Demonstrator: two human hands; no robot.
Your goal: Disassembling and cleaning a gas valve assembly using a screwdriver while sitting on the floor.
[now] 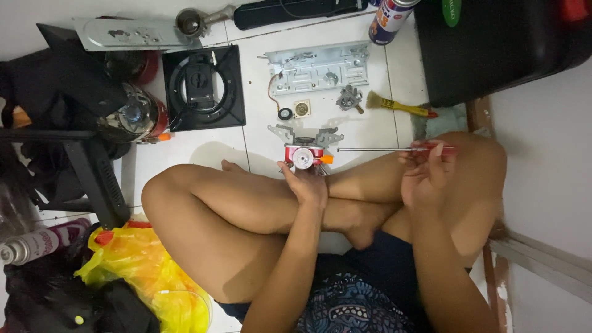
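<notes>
I sit cross-legged on a white tiled floor. My left hand [306,183] grips a small red and silver valve part [305,155] with an orange tip, held just above my shins. My right hand [427,172] holds a long screwdriver [394,148] by its red handle, the thin shaft lying level and pointing left toward the valve part. The shaft's tip ends just right of the orange tip, not touching it.
A grey metal bracket plate [319,68], a small carburettor-like piece [349,98], a yellow-handled brush [399,106], a black burner tray [203,87] and a spray can [390,20] lie ahead. Black case [493,49] at the far right. Yellow plastic bag [145,265] and another spray can [40,242] at left.
</notes>
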